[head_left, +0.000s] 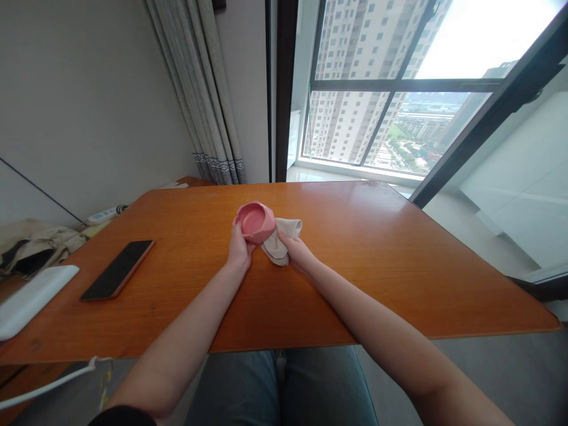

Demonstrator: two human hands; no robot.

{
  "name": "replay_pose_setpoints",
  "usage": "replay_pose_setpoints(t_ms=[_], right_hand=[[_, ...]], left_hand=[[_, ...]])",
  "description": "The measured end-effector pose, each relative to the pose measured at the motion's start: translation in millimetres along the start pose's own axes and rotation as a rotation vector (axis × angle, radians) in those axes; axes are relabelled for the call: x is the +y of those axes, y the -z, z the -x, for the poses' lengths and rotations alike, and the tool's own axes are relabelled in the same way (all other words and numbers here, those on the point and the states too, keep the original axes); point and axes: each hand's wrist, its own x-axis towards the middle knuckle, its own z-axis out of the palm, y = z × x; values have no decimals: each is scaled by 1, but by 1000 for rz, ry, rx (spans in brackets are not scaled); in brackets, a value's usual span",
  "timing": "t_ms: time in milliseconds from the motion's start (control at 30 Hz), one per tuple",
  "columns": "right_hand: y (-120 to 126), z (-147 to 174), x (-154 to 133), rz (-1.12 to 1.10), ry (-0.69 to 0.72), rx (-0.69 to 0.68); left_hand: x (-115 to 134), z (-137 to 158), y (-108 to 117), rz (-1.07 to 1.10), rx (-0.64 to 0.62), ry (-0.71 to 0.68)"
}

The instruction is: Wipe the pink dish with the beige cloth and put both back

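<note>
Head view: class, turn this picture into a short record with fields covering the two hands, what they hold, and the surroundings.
Left hand: the left hand grips the pink dish at its near left side
Right hand: the right hand holds the beige cloth
Cloth position: beside the dish, on its right
Dish contact with table: cannot tell
Surface: brown wooden table
Left on table: dark-screened phone, lying flat
Background: grey curtain; window showing tall buildings
</note>
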Motion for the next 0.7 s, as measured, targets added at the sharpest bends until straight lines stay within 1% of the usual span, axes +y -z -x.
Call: replay_pose_setpoints(t_ms=[67,133,200,333,467,533,567,700], right_hand=[[-2,2,1,13,-42,-6],[-1,3,0,-8,-58,20],[0,1,-1,-47,-23,58],[4,-3,-5,-75,130,145],[5,-3,-6,-22,176,164],[4,-1,-6,-19,168,152],[3,-1,-6,-18,146,142],[2,1,-9,14,10,65]], left_hand=[[-1,-6,4,5,50,-56],[-2,-8,5,-17,54,-65],[-2,-4,3,-59,5,-19],[1,10,-4,-140,-142,120],[4,17,-7,-175,-223,233],[5,16,-7,-172,-210,259],[5,15,-6,-148,-184,245],[6,8,-5,-1,-49,74]])
